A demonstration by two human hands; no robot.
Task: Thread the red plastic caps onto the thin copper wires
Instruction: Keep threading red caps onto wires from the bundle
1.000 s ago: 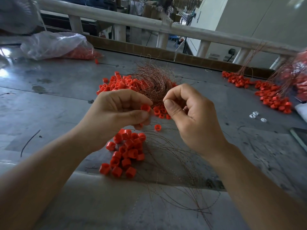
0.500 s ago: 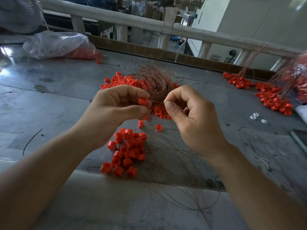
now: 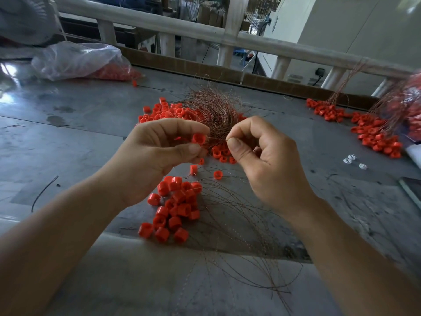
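Looking down, we see loose copper wires [image 3: 239, 224] fanned over the table [image 3: 68, 137] at the bottom centre, touching a cluster of red caps [image 3: 177, 206]. Above them, our left hand [image 3: 157, 156] pinches one cap [image 3: 198, 139] between thumb and fingers. Our right hand [image 3: 262, 160] pinches a thin wire [image 3: 226, 139] between thumb and forefinger, near that cap. Behind the hands, a tangled bundle of wires [image 3: 211, 110] lies on a pile of caps [image 3: 164, 112]. Farther off, a plastic bag [image 3: 77, 59] sits upper left, with more caps [image 3: 373, 133] at the right.
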